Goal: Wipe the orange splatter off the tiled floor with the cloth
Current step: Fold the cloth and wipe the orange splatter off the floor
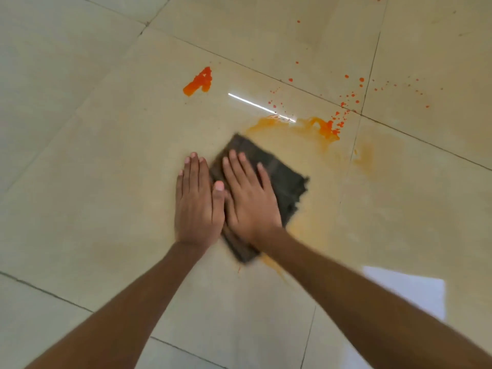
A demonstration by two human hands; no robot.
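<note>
A dark folded cloth [282, 179] lies flat on the beige tiled floor [106, 155]. My right hand [249, 198] presses palm-down on it, fingers spread. My left hand [198, 201] lies flat on the bare tile just left of the cloth, its thumb touching the cloth's edge. A thick orange blob [199, 81] sits on the tile beyond my hands. An orange smear with bright drops [324, 126] stretches past the cloth's far corner, and faint orange streaks [306, 225] show to the right of the cloth.
Small orange specks [354, 97] are scattered over the far right tiles across the grout lines. A pale orange stain [363, 158] marks the tile at right. A bright window reflection [410, 291] lies on the floor at lower right.
</note>
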